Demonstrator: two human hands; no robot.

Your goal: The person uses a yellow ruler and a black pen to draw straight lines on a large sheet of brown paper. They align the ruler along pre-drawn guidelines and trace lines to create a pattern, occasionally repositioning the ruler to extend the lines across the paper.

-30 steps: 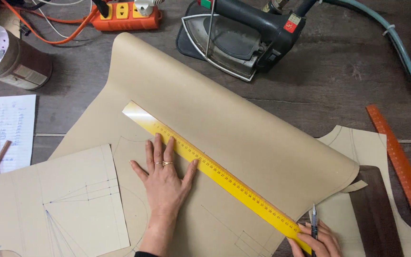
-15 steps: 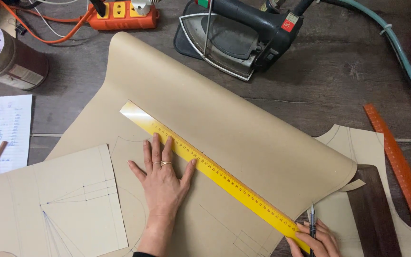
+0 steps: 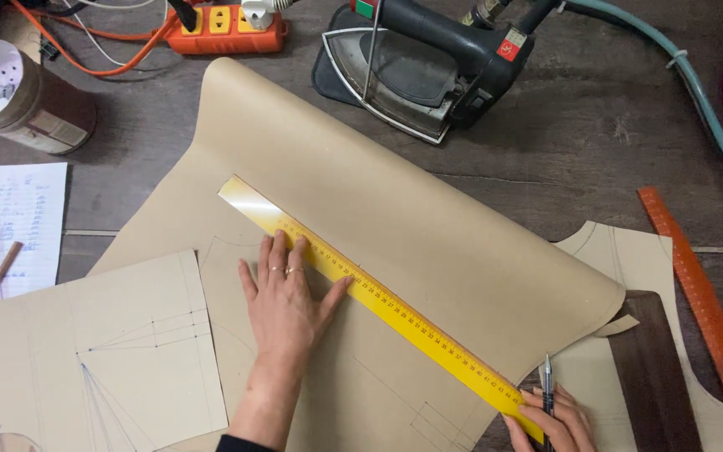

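Pinning the yellow ruler [image 3: 382, 305] (flat-palmed) is the left hand [image 3: 286, 305] — right hand [image 3: 556, 423] grips a pen [image 3: 547, 389].

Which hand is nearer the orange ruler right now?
Right. The right hand, holding a pen, sits just left of the orange ruler; the left hand lies far across on the brown paper.

Your left hand [image 3: 284, 301] lies flat on the paper sheet [image 3: 395, 226], touching the ruler [image 3: 378, 301] that runs diagonally across it. Your right hand [image 3: 556, 423], holding a pen [image 3: 547, 387], sits at the ruler's near end. Behind the sheet stands an iron [image 3: 428, 63]; a power strip [image 3: 223, 27] lies to its left.
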